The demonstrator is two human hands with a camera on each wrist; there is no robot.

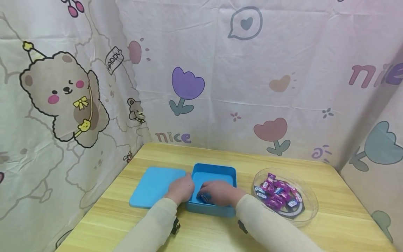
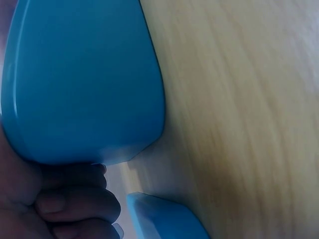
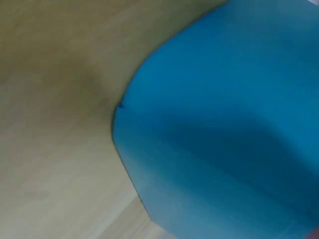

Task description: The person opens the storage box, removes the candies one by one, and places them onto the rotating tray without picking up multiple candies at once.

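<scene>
A blue rectangular box (image 1: 212, 210) stands on the table, its top uncovered. At its left wall my left hand (image 1: 182, 189) grips the side; in the left wrist view its curled fingers (image 2: 82, 204) lie against the box's outside. Inside the box, low over the floor near the front left, my right hand (image 1: 220, 192) holds a blue-wrapped candy (image 1: 205, 198) with pale lettering. The right wrist view shows mostly the box wall (image 3: 199, 189), with the candy out of sight.
A flat blue lid (image 1: 151, 187) lies just left of the box. To the right is a clear round dish (image 1: 310, 206) holding several purple, pink and blue wrapped candies (image 1: 277, 192). Patterned cloth (image 1: 217, 87) hangs behind the wooden table (image 1: 110, 217) and along both sides.
</scene>
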